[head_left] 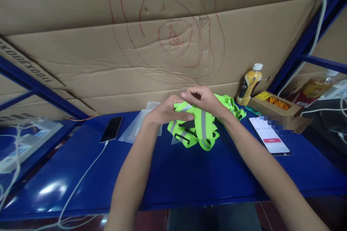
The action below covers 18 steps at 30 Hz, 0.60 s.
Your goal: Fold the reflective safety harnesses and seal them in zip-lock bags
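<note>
A neon yellow-green reflective strap bundle (204, 124) with grey stripes is gathered above the blue table, its loops hanging down. My left hand (169, 111) is closed on its upper left side, thumb lying along the front. My right hand (202, 98) grips the top edge, fingers curled; its fingertips are partly hidden. A black buckle (182, 138) shows at the lower left of the bundle. More of the same green strap material (231, 105) lies behind my right wrist; whether it is joined to the held bundle I cannot tell.
Clear plastic bags (137, 124) and a charging phone (111, 129) lie left on the blue table (189, 180). To the right are a lit phone (271, 139), a yellow drink bottle (249, 83) and an open cardboard box (276, 104). Cardboard (94, 50) walls the back.
</note>
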### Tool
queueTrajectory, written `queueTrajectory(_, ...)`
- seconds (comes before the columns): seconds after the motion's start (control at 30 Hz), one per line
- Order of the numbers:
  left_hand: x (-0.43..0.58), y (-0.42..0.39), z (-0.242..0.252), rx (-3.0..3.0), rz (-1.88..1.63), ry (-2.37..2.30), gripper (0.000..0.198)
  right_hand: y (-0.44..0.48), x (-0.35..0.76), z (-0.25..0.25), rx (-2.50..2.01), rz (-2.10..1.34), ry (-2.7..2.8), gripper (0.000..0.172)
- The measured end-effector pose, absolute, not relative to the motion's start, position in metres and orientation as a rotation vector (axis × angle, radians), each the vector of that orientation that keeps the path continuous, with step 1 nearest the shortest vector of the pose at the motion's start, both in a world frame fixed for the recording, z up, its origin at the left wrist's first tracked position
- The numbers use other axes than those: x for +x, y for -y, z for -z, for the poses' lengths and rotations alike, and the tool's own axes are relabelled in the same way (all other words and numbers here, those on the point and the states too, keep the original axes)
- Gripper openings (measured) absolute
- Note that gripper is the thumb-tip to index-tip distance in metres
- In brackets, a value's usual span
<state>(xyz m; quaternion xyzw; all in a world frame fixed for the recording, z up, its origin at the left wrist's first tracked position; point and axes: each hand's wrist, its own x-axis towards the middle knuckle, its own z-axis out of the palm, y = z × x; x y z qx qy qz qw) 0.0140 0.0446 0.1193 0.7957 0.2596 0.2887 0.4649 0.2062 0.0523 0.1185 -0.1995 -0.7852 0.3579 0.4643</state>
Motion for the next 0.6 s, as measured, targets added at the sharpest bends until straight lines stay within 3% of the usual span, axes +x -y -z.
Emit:
queueTrajectory(0.23, 0.012, -0.024, -0.14, 2.08, -0.976, -0.883, 0.053, -0.043, 0.246, -0.142, -0.634, -0.962, 1.854, 0.067)
queueTrajectory(0.33, 0.017, -0.014, -0.147, 2.193, -1.024, -0.941, 0.051, -0.03, 0.266, -0.158, -0.607, -0.948, 2.277, 0.047)
queueTrajectory(0.47, 0.021, -0.012, -0.147, 2.233, -1.127, -0.98, 0.051, -0.017, 0.27, -0.168, -0.7, -0.589, 2.399, 0.027)
queueTrajectory(0.6, 0.016, -0.017, -0.143, 1.944, -1.083, -0.811, 0.071, -0.014, 0.266, -0.162, -0.706, -0.31, 2.292, 0.013)
